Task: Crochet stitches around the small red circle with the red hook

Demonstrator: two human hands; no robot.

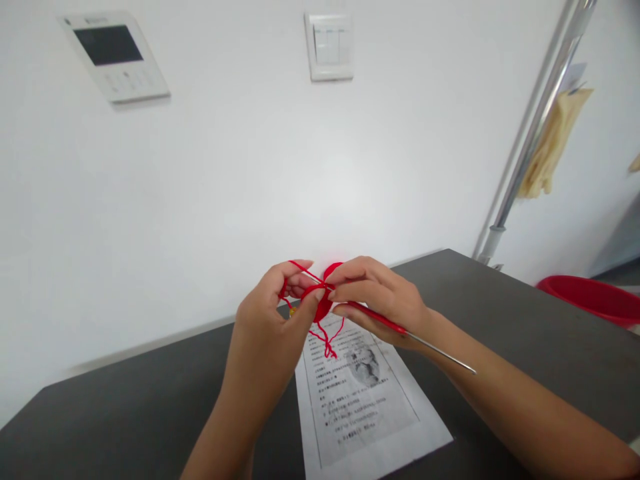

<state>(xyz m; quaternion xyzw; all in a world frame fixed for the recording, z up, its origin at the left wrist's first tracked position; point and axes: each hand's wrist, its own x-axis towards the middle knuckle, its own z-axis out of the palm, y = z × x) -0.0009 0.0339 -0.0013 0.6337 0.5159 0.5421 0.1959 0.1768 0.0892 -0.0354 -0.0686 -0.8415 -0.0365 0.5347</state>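
Note:
My left hand (273, 310) is closed, pinching a small round red crochet piece (326, 301) between thumb and fingers, with red yarn (327, 340) looped over the index finger and hanging below. My right hand (377, 293) is closed around a crochet hook (425, 340) with a red grip and a thin metal shaft that points back along my right forearm. The hook's tip meets the red piece between the two hands. Both hands are raised above a dark table.
A printed sheet of paper (365, 407) lies on the dark grey table (525, 333) under my hands. A white wall carries a light switch (329, 45) and a control panel (115, 57). A metal pole (535, 127) and a red basin (595, 297) stand at the right.

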